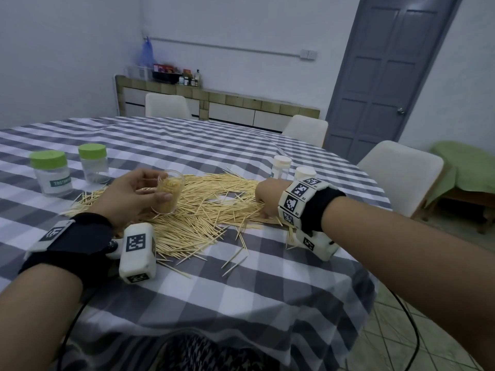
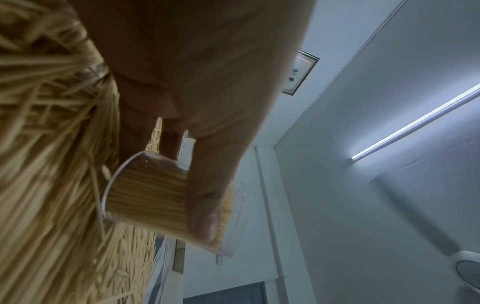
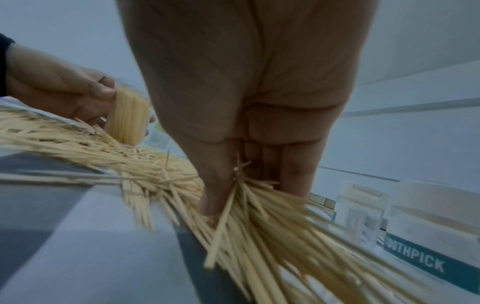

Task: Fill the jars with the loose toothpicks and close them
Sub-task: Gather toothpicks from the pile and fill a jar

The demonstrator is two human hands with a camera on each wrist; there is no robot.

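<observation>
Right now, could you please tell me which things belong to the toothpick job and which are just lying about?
Job: open jar held by left hand; loose toothpicks gathered by right hand; green-lidded jars; white-lidded jars.
Lying about: chairs; counter bottles.

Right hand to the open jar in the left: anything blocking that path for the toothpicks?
Nothing visible does. The right hand pinches a bunch of loose toothpicks from the pile; the left hand holds the open jar, uncapped and already well filled. Only low-lying toothpicks lie between the hands.
</observation>
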